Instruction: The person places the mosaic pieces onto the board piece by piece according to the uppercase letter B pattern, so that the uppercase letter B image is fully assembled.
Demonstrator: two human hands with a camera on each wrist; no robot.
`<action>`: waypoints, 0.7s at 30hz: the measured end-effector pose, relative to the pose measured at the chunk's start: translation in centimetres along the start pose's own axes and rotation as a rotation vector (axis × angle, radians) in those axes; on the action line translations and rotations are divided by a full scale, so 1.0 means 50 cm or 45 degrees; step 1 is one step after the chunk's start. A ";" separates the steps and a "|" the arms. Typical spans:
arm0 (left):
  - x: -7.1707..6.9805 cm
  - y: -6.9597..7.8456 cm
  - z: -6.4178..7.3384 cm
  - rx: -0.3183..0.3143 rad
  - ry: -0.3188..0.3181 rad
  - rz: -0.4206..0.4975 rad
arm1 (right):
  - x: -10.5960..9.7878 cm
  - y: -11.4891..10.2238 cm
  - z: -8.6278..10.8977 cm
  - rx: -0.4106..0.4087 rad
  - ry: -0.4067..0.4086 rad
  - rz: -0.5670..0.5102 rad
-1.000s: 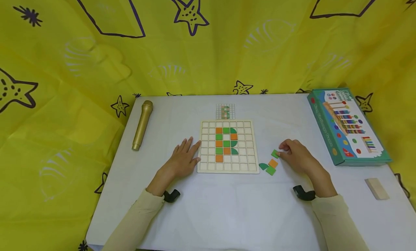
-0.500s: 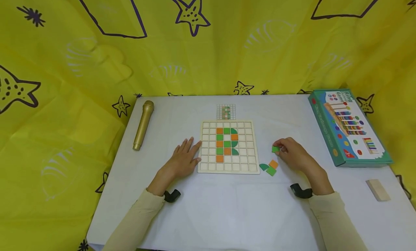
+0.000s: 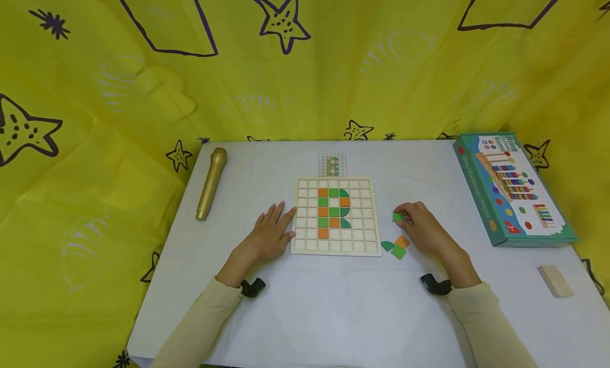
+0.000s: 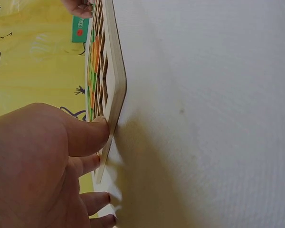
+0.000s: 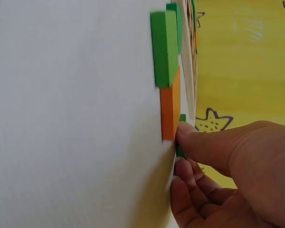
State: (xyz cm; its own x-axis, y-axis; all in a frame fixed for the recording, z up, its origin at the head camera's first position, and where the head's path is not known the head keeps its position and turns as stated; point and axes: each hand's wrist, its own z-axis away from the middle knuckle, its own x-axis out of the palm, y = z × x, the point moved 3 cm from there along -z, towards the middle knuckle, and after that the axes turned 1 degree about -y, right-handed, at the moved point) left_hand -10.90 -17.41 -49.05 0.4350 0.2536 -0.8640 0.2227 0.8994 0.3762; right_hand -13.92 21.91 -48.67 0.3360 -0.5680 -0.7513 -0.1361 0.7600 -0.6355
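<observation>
Between the thumb and fingers of my right hand [image 3: 421, 227] is a green square tile [image 3: 397, 217], pinched just right of the pale wooden grid board [image 3: 307, 245]. Orange, green and dark green tiles on the board form a letter-like pattern. My left hand [image 3: 271, 233] lies with fingers spread at the board's left edge; in the left wrist view its thumb touches the rim. Below the right hand lie a loose orange tile [image 3: 402, 242], a light green tile [image 3: 398, 252] and a dark green rounded tile [image 3: 387, 245]. The right wrist view shows the held tile mostly hidden behind the thumb.
Behind the board lies a small pattern card [image 3: 333, 165]. A gold microphone [image 3: 211, 184] lies at the left, a green game box [image 3: 514, 189] at the far right. In front of the box is a wooden block [image 3: 555, 281]. A yellow curtain [image 3: 305, 92] hangs behind the table.
My right hand has picked up the green square tile from beside the loose ones and carried it slightly left, toward the board. My left hand has stayed at the board's edge.
</observation>
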 end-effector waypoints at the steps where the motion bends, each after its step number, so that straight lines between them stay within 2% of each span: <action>1: 0.000 0.000 0.000 0.000 0.000 0.001 | 0.003 -0.003 -0.001 -0.006 0.000 -0.007; 7: 0.001 0.001 0.000 0.005 0.002 0.011 | 0.018 -0.024 -0.005 -0.012 0.002 -0.024; 13: -0.001 0.003 0.000 0.005 0.003 0.018 | 0.031 -0.070 -0.007 -0.027 -0.013 -0.037; 21: -0.004 0.002 0.001 0.010 0.013 0.010 | 0.084 -0.131 -0.006 -0.107 -0.057 -0.043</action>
State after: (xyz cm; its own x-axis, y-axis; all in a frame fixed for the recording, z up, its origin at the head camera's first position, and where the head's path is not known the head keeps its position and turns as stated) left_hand -10.92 -17.37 -48.84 0.4277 0.2646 -0.8643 0.2263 0.8944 0.3858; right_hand -11.90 14.44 -47.73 0.3826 -0.5768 -0.7217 -0.2009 0.7105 -0.6744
